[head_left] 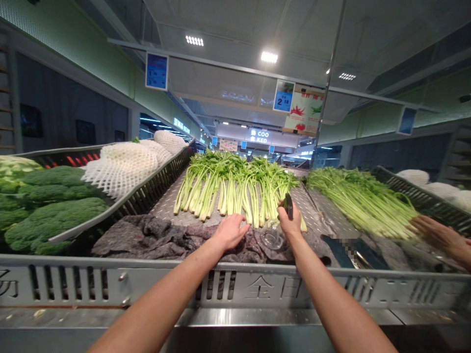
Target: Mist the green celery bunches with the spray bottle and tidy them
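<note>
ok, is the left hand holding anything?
No. The left hand lies open and flat by the cut ends of the celery bunches, while the right hand grips a dark tool.

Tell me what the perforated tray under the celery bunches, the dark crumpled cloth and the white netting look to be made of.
The silvery perforated tray looks like dull metal: grey sheen, rows of punched holes. The dark crumpled cloth seems a rough felted fabric, matte and wrinkled. The white netting looks like soft foam mesh, with open diamond cells.

Celery bunches (235, 189) lie mid-tray — broccoli (47, 206) left, loose stalks (362, 201) right, cloth (154, 238) in front.
</note>
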`<control>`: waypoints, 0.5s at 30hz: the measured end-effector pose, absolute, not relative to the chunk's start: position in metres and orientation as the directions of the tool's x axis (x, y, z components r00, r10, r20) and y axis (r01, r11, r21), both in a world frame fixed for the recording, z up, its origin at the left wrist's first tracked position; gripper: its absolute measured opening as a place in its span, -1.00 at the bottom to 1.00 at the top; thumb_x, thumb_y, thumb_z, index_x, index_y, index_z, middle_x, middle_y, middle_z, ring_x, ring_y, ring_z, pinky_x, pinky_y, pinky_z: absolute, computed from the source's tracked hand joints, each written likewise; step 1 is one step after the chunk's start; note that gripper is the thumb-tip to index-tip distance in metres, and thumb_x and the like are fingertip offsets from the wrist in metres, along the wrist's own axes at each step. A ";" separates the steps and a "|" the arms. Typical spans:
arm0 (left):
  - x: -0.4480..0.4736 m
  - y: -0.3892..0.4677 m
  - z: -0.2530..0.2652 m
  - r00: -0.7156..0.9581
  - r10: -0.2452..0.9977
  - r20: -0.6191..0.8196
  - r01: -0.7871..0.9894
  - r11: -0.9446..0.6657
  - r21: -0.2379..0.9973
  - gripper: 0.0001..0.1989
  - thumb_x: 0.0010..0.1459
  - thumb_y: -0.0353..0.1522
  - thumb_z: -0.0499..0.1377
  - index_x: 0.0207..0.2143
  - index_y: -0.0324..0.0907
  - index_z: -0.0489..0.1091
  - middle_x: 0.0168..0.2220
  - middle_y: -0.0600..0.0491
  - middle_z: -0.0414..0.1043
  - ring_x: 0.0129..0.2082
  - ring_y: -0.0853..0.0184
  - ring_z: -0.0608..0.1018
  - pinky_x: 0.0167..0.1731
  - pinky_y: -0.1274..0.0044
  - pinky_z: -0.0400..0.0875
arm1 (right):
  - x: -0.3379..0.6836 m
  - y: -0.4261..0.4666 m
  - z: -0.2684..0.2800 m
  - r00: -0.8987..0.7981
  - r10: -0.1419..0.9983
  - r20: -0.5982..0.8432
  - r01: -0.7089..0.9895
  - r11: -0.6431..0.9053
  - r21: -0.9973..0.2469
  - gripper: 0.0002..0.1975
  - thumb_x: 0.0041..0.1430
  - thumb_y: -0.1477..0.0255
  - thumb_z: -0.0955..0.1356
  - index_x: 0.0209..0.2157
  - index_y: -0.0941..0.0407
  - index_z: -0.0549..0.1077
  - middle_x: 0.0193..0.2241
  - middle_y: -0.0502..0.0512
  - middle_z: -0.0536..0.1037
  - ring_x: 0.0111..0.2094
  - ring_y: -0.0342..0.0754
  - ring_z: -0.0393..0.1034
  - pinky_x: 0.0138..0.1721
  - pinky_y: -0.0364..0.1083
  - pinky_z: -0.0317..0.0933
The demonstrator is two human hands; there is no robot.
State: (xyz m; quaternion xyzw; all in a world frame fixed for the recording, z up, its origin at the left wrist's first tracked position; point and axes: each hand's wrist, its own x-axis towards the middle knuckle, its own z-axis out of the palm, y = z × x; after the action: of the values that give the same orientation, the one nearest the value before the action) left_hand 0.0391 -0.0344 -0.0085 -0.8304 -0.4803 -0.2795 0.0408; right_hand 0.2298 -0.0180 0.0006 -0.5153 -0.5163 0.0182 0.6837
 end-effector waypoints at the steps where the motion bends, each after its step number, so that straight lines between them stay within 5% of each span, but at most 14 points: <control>1: 0.039 -0.035 -0.008 0.382 0.777 0.500 0.822 -0.533 0.200 -0.64 0.10 -0.20 -0.13 -0.20 -0.21 0.29 -0.16 -0.06 0.35 -0.16 0.27 0.39 -0.17 0.48 0.25 | 0.230 -0.018 0.001 0.459 0.557 0.692 0.503 0.479 -0.720 -0.72 -0.19 0.33 0.25 -0.38 0.13 0.41 -0.44 0.05 0.46 -0.39 -0.05 0.32 -0.32 -0.10 0.15; 9: 0.039 -0.033 -0.009 0.379 0.765 0.520 0.805 -0.550 0.223 -0.66 0.10 -0.22 -0.13 -0.20 -0.21 0.28 -0.16 -0.05 0.34 -0.15 0.28 0.39 -0.16 0.49 0.25 | 0.230 -0.017 0.001 0.435 0.553 0.710 0.473 0.531 -0.703 -0.71 -0.19 0.33 0.24 -0.38 0.15 0.40 -0.46 0.04 0.45 -0.44 -0.08 0.30 -0.39 -0.12 0.16; 15: 0.039 -0.030 -0.011 0.360 0.752 0.552 0.794 -0.558 0.242 -0.66 0.10 -0.23 -0.11 -0.17 -0.22 0.25 -0.16 -0.05 0.33 -0.14 0.29 0.38 -0.13 0.48 0.24 | 0.223 -0.027 0.005 0.248 0.631 0.735 0.506 0.562 -0.654 -0.74 -0.21 0.35 0.22 -0.42 0.14 0.40 -0.47 0.03 0.44 -0.44 -0.09 0.30 -0.40 -0.13 0.17</control>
State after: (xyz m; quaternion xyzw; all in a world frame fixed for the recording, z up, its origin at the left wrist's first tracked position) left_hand 0.0388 -0.0298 -0.0111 -0.8239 -0.4692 -0.3163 0.0332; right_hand 0.2226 -0.0268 0.0050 -0.4652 -0.6113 0.0491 0.6384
